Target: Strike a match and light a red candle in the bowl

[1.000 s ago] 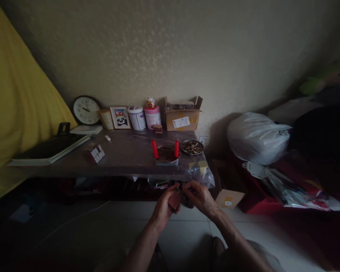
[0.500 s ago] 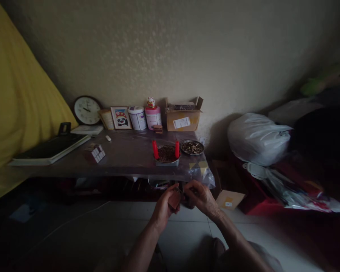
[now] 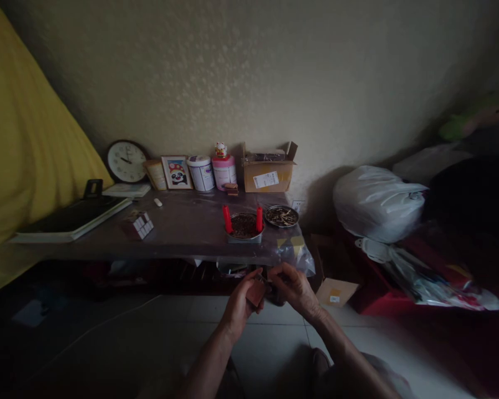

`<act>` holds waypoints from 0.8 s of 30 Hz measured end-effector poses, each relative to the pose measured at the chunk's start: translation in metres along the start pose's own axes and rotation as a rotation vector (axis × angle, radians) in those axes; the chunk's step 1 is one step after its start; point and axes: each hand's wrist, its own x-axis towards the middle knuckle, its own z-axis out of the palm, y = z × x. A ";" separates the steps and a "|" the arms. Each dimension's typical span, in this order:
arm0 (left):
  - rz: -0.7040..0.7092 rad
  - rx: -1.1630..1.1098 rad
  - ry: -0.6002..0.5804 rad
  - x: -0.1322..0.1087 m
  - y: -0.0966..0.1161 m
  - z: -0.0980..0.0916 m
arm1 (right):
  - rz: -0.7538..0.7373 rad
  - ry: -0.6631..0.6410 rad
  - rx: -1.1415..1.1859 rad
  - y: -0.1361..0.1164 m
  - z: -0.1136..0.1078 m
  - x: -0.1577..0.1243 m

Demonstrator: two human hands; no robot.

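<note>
The left hand (image 3: 236, 307) cups a box (image 3: 255, 292), long axis slanting forward-right; the right hand (image 3: 295, 289) arches beside, fingertips narrowed (contents unclear).

Place: appeared to be room in home. Yellow cloth (image 3: 29, 133) hung at upper left of frame; round clock (image 3: 127, 161), framed panda picture (image 3: 177, 173), cat figurine (image 3: 220, 149) stood left of centre; puzzle cube (image 3: 138, 225) lay lower; tiled floor (image 3: 270, 343) showed at bottom.

The single view looks from the person's head, forward and down, past the fingers (image 3: 283, 271) close by, over the desk (image 3: 187, 227) to the wall (image 3: 249, 72), taking in curtain (image 3: 33, 155) at left and floor (image 3: 268, 338) below.
</note>
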 end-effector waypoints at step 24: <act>0.116 -0.227 0.166 -0.003 0.011 0.005 | -0.302 -0.081 -0.245 0.004 0.030 -0.011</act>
